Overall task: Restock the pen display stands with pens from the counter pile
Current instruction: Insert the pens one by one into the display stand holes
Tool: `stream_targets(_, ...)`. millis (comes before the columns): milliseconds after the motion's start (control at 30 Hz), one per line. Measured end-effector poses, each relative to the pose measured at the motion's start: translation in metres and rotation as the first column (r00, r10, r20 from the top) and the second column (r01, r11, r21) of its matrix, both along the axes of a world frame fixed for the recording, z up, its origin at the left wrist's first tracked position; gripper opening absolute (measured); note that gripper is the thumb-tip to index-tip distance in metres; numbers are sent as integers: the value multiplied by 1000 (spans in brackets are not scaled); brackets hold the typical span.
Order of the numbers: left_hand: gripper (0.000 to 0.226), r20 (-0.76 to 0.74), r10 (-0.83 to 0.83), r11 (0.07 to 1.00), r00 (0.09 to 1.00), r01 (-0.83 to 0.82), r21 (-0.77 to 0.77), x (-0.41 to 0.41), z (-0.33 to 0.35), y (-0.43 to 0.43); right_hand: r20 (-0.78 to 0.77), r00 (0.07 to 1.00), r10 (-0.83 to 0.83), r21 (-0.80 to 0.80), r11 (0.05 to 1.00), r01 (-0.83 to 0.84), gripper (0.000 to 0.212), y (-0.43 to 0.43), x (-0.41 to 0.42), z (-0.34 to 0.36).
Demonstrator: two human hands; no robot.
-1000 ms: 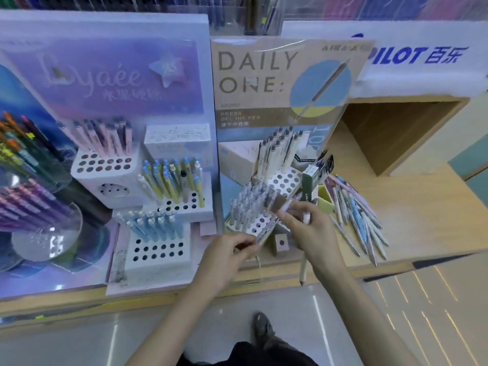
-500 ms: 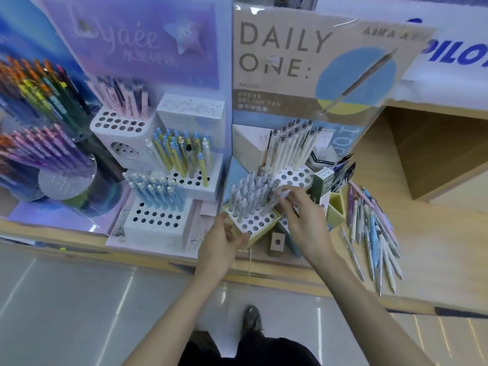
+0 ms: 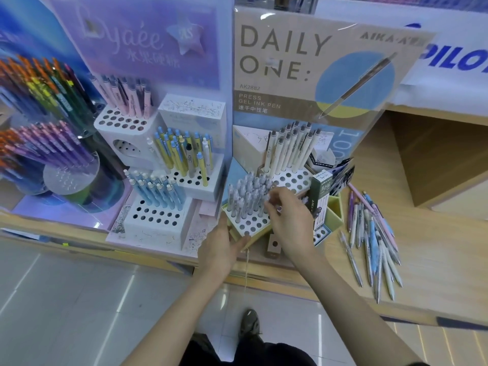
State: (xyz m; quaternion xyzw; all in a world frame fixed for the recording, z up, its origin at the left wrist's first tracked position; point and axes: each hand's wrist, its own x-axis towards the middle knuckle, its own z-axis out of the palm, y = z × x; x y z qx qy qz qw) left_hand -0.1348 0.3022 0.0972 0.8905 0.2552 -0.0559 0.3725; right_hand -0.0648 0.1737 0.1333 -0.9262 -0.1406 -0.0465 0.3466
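A low white pen stand [image 3: 249,224] with a yellow rim and round holes holds a cluster of grey pens [image 3: 244,195]. My left hand [image 3: 220,247] grips the stand's front corner, thumb on its left side. My right hand [image 3: 289,220] reaches over the stand and pinches a grey pen [image 3: 268,203] at the right edge of the cluster. Its lower end is hidden by my fingers. The pile of loose pens [image 3: 369,239] lies on the wooden counter [image 3: 435,260] to the right.
Behind stands a taller stand with white pens [image 3: 289,151] below a "DAILY ONE" sign [image 3: 285,54]. To the left are stands with blue pens [image 3: 155,188], yellow pens [image 3: 184,154] and pink pens [image 3: 126,97], and a round rack of coloured pens [image 3: 39,101]. A green box [image 3: 320,191] sits right of my hand.
Both hands held one pen in front of the stand. My left hand has let go and taken the stand's front corner. My right hand carried the pen up to the grey cluster.
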Motion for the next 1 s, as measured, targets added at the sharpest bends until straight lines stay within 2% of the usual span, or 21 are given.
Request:
stream_targets(133,66,-22,4,1000,1000,-4,5,0,0,0,92,995,-26,-91,995,34,14,6,0,0)
stream_targets(233,62,-2,13,999,1000,-13,-38,-2,6,0,67,998,-15,-111,994,22,22,5,-2,7)
stream_targets(300,54,60,54,998,997,-53,-14,-5,14,3,-14,1000,-3,75,997,4,23,-3,-6,14)
stream_targets(367,47,209,75,994,975,-89,58,-9,27,7,-158,987,32,360,933,27,18,-16,-8,29)
stream_targets(433,43,372,-4,1000,928,-7,28,-8,45,5,-319,940,123,624,774,111,22,-31,-3,51)
stream_targets(467,44,402,-83,995,912,96,-12,-6,58,0,-364,906,217,762,629,155,23,-37,1,62)
stream_targets(533,45,387,-239,955,890,288,-73,1,78,-16,-331,838,433,928,308,207,20,-45,9,81)
stream_targets(567,39,379,-280,933,882,343,-108,6,86,-25,-292,821,490,954,213,212,17,-48,13,88)
stream_targets(633,17,396,-293,908,870,383,-170,15,93,-41,-249,815,523,968,147,202,15,-52,16,94)
stream_targets(667,15,412,-279,909,867,377,-178,18,94,-46,-246,817,521,969,137,205,15,-53,16,95)
stream_targets(733,12,421,-251,923,872,347,-169,21,93,-52,-272,830,487,962,156,224,12,-56,17,94)
stream_targets(767,8,421,-232,929,877,328,-170,23,92,-53,-295,845,445,951,217,218,9,-57,17,93)
stream_targets(867,10,426,-156,942,891,264,-206,30,91,-50,-302,908,289,820,565,93,12,-63,16,87)
stream_targets(933,11,416,-149,948,897,249,-196,35,91,-47,-246,938,245,741,671,19,2,-65,13,83)
stream_targets(1000,10,427,-188,944,884,283,-171,41,91,-45,-234,960,152,702,710,59,8,-66,14,81)
